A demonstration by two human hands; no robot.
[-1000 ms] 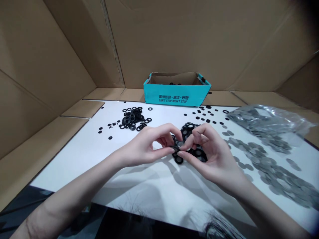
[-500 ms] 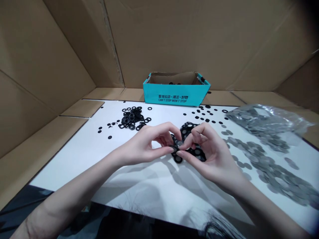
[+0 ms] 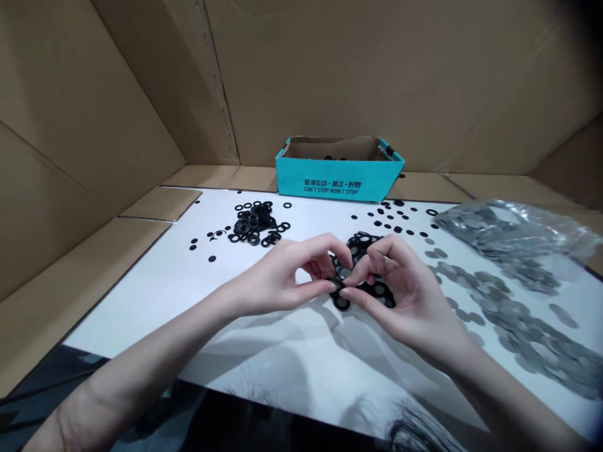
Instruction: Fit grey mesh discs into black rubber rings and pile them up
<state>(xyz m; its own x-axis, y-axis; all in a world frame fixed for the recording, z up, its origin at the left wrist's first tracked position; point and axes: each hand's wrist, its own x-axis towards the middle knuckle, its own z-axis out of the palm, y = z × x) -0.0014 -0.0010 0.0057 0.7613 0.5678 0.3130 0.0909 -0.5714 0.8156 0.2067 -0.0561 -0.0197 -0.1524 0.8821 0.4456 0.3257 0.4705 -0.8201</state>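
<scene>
Tall brown cardboard panels point(image 3: 377, 75) are walling in the space on three sides (creased, with a seam running up the back), a white board point(image 3: 141, 295) is lying over folded cardboard flaps point(image 3: 202, 177), a dark surface point(image 3: 226, 427) is showing below, and soft, even light is falling across everything.

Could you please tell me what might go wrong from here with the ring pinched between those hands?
The pinched ring could slip from the left hand and right hand and drop among the black rings just below, where it would be hard to pick out. The right hand could also brush the loose grey metal discs and push them towards the small black discs.
</scene>
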